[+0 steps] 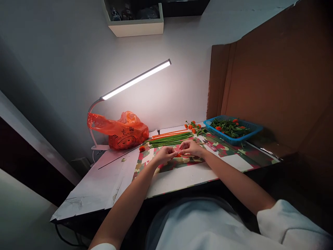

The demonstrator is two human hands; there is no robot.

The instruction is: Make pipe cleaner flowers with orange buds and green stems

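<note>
At the middle of the table both hands meet, fingertips almost touching. My left hand (165, 155) is closed in a pinch, thumb against fingers. Opposite it, my right hand (191, 148) pinches too, with its fingers bent. A small orange flower (178, 156) shows at their fingertips, mostly covered by them. Just beyond the hands lie a row of long green stems (169, 139) and some thin orange sticks (170, 133). A pair of pink-handled scissors (210, 145) rests to the right of my right hand. One loose orange flower head (142, 148) sits left of the stems.
A blue basket (235, 140) of leaves and orange flowers stands back right, beside a tall cardboard sheet (270, 76). More orange flowers (192, 127) lie near the wall. An orange plastic bag (127, 137) and a lit clip lamp (136, 79) are back left.
</note>
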